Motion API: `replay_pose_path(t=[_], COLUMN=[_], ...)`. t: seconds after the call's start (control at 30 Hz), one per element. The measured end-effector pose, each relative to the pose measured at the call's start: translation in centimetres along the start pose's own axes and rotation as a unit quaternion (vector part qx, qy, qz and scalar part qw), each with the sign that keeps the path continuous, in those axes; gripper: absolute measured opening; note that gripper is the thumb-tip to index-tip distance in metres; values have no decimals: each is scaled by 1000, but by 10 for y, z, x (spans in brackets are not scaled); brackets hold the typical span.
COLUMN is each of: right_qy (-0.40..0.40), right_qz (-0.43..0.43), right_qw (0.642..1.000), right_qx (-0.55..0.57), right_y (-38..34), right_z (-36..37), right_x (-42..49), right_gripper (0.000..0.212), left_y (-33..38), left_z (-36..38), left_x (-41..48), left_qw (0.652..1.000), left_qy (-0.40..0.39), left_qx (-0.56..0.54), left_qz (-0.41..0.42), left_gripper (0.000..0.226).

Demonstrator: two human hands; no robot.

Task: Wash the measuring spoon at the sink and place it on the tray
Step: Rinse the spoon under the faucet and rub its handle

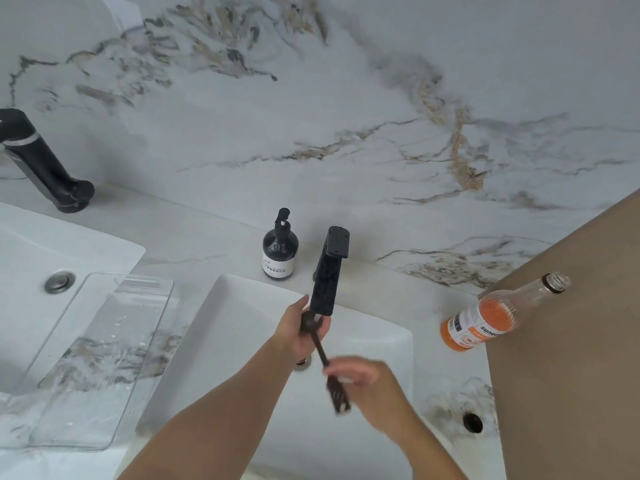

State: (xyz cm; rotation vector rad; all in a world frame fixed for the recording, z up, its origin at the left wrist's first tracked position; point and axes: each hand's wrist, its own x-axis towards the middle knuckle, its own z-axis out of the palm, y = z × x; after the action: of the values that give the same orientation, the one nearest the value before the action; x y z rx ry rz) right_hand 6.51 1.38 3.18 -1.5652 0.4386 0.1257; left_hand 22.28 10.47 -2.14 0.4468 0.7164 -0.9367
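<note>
A dark measuring spoon [320, 351] is held over the white sink [221, 327], just under the spout of the black faucet [327, 271]. My left hand [301, 332] cups the spoon's round bowl from the left. My right hand [363, 379], blurred, grips the handle near its lower end. No water stream is visible. The clear tray [100, 362] lies on the counter left of the sink, wet with droplets.
A black soap dispenser [280, 249] stands behind the sink. An orange-labelled glass bottle [485, 320] lies on its side at the right by a brown panel [571, 341]. A second sink [41, 258] and black faucet [38, 161] are at the far left.
</note>
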Motion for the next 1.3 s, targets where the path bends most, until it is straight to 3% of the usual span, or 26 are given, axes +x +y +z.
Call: replay_pose_path(t=[0.1,0.27,0.33,0.43,0.5,0.6,0.7,0.8,0.83,0.9,0.97,1.0,1.03,1.07,1.13,1.17,1.2,1.23,1.27,1.3], right_qy=[-26,0,32,79,57,-44,-130,-164,-161,-125,-43,-9,23,47,85,78,58,30,-4,-33], right_qz=[32,185,202,206,238,322,343,347,349,357,339,304,254,196,139,150,180,230,297,339], right_qw=[997,980,979,966,961,945,897,834,829,865,935,950,936,900,842,847,880,925,947,939], right_qx=[-67,69,1,-132,-128,37,247,397,406,329,93,-72,-242,-386,-514,-503,-436,-300,-118,49], right_y=[25,29,25,20,15,7,5,10,10,15,15,13,14,16,19,18,16,12,9,6], right_z=[7,15,18,25,31,31,23,22,24,28,26,22,19,15,12,15,17,20,22,20], right_x=[-17,-14,-10,-3,0,2,3,4,4,4,7,7,5,4,6,6,6,6,5,3], right_gripper=[45,25,10,23,36,53,52,51,51,53,53,51,50,50,51,51,49,48,48,49], left_y=[-5,-7,-3,2,5,5,2,-3,-5,-5,-4,-3,-4,-6,-11,-13,-14,-14,-14,-13], left_z=[0,0,-1,-1,0,-1,-7,-7,-7,-7,-7,-6,-5,-3,2,4,5,5,4,2], left_x=[1,-4,-6,-8,-9,-10,-10,-10,-10,-10,-11,-13,-14,-14,-13,-13,-13,-12,-13,-14], left_qw=[998,993,991,983,979,980,987,990,989,988,990,991,991,992,993,994,995,996,997,998], left_qy=[-30,-63,-74,-95,-84,-50,-42,-78,-88,-93,-71,-51,-29,-8,23,30,28,20,10,-4], left_qx=[5,78,73,93,127,155,111,35,20,20,57,78,91,96,98,97,91,80,65,54], left_qz=[-46,-60,-88,-130,-133,-118,-107,-114,-118,-122,-111,-101,-89,-77,-53,-46,-43,-43,-43,-41], left_gripper=[24,21,23,23,25,26,18,14,17,23,26,26,27,27,27,26,24,21,18,15])
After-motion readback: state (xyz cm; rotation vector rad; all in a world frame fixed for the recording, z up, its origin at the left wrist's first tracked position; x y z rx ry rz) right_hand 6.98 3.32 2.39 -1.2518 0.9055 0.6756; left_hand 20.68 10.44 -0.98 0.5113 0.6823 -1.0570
